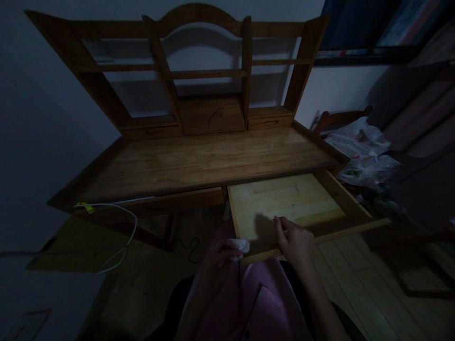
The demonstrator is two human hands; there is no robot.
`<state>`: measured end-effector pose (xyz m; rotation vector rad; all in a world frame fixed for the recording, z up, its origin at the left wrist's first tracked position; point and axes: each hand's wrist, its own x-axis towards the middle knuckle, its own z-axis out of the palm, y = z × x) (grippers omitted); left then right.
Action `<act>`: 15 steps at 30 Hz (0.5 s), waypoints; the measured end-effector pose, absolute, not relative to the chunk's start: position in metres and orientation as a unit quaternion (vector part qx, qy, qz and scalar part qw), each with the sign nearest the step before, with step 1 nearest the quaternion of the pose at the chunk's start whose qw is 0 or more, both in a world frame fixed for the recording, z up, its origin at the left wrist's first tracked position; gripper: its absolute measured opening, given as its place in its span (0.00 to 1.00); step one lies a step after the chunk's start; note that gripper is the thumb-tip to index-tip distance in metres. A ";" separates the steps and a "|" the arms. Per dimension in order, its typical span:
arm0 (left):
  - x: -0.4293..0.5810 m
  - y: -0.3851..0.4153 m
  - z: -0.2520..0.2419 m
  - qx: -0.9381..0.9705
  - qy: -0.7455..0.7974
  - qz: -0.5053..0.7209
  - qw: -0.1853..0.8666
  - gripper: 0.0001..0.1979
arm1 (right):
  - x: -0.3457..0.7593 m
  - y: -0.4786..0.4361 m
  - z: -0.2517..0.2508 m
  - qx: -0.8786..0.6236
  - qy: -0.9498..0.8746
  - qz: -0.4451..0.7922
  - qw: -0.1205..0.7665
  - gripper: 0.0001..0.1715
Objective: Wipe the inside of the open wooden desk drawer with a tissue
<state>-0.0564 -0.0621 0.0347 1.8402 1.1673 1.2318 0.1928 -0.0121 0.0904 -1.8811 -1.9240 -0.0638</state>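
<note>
My left hand (216, 258) has its fingers closed on a crumpled white tissue (240, 246), beside the near left corner of a pulled-out wooden drawer (295, 201). Over the drawer's front edge is my right hand (295, 239), its thumb and fingers drawn together. Whatever those fingertips hold, if anything, is too small to see. Inside the drawer, the pale bottom board shows a few small dark marks, and my right hand casts a shadow on it. The drawer belongs to a wooden desk (213, 158).
Shelving (208, 74) rises at the desk's back. A second drawer (177, 200) at the left is pushed in. A white cable (135, 222) hangs from the desk's left front. Plastic bags (366, 151) sit on a chair (325, 124) at the right.
</note>
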 end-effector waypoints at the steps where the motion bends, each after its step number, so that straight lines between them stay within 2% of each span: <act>1: -0.056 -0.061 0.036 0.698 0.438 0.472 0.314 0.20 | 0.193 -0.012 0.090 -0.681 -0.697 -0.024 0.223 0.23; 8: -0.059 -0.058 0.034 0.661 0.445 0.485 0.360 0.11 | 0.192 -0.013 0.091 -0.683 -0.695 -0.023 0.224 0.23; 12: -0.069 -0.061 -0.001 0.606 0.444 0.489 0.444 0.08 | 0.192 -0.013 0.093 -0.687 -0.693 -0.023 0.217 0.22; 15: -0.078 -0.057 -0.029 0.497 0.513 0.506 0.484 0.05 | 0.192 -0.012 0.094 -0.686 -0.695 -0.023 0.213 0.22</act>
